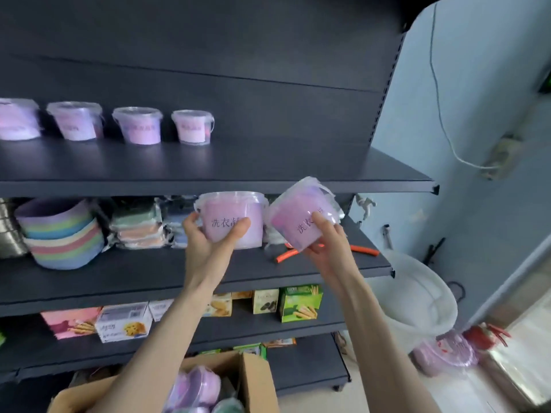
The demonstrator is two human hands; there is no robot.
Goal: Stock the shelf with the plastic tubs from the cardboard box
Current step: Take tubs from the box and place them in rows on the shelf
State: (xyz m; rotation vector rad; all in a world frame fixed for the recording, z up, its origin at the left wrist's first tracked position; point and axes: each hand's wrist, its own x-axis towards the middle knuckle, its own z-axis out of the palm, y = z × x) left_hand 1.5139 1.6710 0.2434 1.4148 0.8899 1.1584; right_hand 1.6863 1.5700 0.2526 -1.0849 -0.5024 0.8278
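As the left hand [206,248] grips an upright tub [234,210], the right hand [328,248] grips another — a tilted tub [293,214].

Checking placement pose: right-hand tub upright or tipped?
Tipped. The right tub, in the right hand, has a slanted label; the left tub is level.

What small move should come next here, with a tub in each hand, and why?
Probably raise the left hand and set the upright tub it holds on the upper shelf, just right of the last tub in the row. Four tubs already stand in line there with bare shelf beside them, and the right hand holds a second, tilted tub to follow.
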